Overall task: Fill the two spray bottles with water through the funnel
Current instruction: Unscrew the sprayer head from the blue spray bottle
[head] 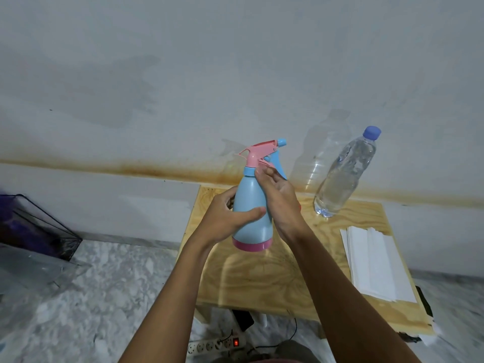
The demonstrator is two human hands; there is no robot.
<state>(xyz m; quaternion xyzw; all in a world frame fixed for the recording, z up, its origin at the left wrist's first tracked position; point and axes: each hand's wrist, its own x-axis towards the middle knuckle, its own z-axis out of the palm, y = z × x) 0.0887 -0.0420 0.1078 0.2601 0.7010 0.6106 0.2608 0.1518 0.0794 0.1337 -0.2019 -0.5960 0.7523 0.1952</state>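
A light blue spray bottle [251, 205] with a pink base and a pink and blue trigger head is lifted above the wooden table [262, 279]. My left hand [227, 216] grips its body from the left, thumb across the front. My right hand [277, 195] is at the bottle's neck, fingertips on the blue collar under the trigger head. A clear plastic water bottle [343, 174] with a blue cap stands at the back right of the table, holding water. A small red thing peeks out behind my right wrist. No funnel and no second spray bottle show plainly.
A stack of white paper sheets [377, 260] lies on the table's right side. The stained wall runs right behind the table. A dark wire rack [39, 226] stands at the left on the marble floor. A power strip [217, 345] with a lit red switch lies under the table.
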